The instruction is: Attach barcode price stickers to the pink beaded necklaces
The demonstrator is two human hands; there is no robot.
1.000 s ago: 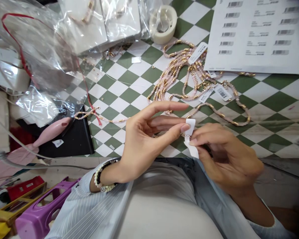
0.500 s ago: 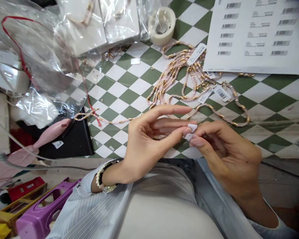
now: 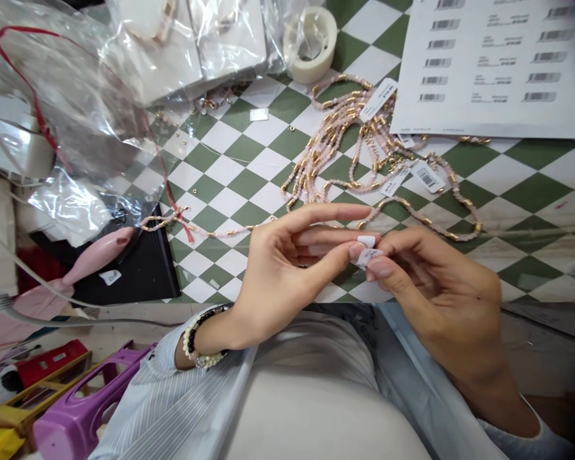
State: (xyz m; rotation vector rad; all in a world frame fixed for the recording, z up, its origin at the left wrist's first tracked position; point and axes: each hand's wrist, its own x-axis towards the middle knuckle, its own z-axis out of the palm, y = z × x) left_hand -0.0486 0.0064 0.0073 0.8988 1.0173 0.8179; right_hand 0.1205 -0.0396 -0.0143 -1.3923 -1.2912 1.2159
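Note:
A small white barcode label (image 3: 368,256) is pinched between my two hands near the table's front edge, partly folded. My left hand (image 3: 294,271) grips it with thumb and fingertips, its index finger stretched out above. On the label's other side, my right hand (image 3: 429,287) holds it with thumb and forefinger. Behind my fingers lies a heap of pink and gold bead necklaces (image 3: 323,144), several with white tags such as the barcode tag (image 3: 426,176). One bead strand (image 3: 230,232) runs leftward from behind my left hand; its join there is hidden.
A sheet of barcode labels (image 3: 498,70) lies at the back right. A tape roll (image 3: 310,46) stands beside plastic-wrapped white cards (image 3: 232,38). At left are clear bags with a red ribbon (image 3: 41,121), a pink handle-like object (image 3: 100,254) and a black case (image 3: 148,275).
The label between my fingertips has turned slightly, so that more of its printed face shows. Both hands stay almost in place, and the necklaces have not moved.

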